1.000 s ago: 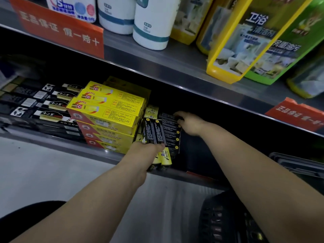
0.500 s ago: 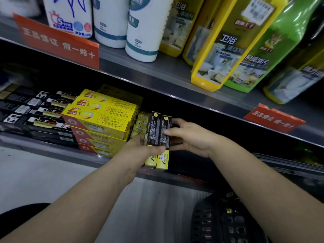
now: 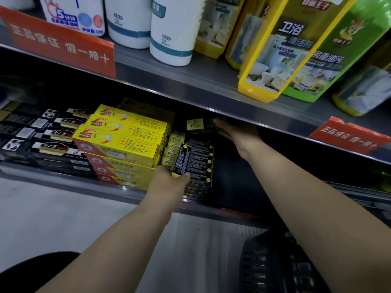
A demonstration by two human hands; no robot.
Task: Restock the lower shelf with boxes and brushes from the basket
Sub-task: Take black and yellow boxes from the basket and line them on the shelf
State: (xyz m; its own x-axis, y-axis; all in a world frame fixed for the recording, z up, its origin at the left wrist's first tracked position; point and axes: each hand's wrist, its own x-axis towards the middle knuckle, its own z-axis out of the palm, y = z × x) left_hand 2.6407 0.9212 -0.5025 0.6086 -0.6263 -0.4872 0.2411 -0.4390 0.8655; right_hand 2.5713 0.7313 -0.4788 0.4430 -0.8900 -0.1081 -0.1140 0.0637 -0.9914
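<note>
Though the lower shelf [image 3: 53,180] and dark basket [image 3: 260,263] lie in shadow, stacked yellow boxes [image 3: 118,142] show clearly; left hand [image 3: 167,185] grips a black box [image 3: 183,159] at the black stack [image 3: 201,166] beside them; right hand [image 3: 239,134] reaches deeper over it, fingers straight.

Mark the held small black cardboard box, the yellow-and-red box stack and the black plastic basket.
small black cardboard box [image 3: 182,160], head view, printed front face.
yellow-and-red box stack [image 3: 118,142], head view, top box's face.
black plastic basket [image 3: 264,269], head view, perforated wall.

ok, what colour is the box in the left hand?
The box is black with a yellow dot near its top; the head view shows it.
</note>
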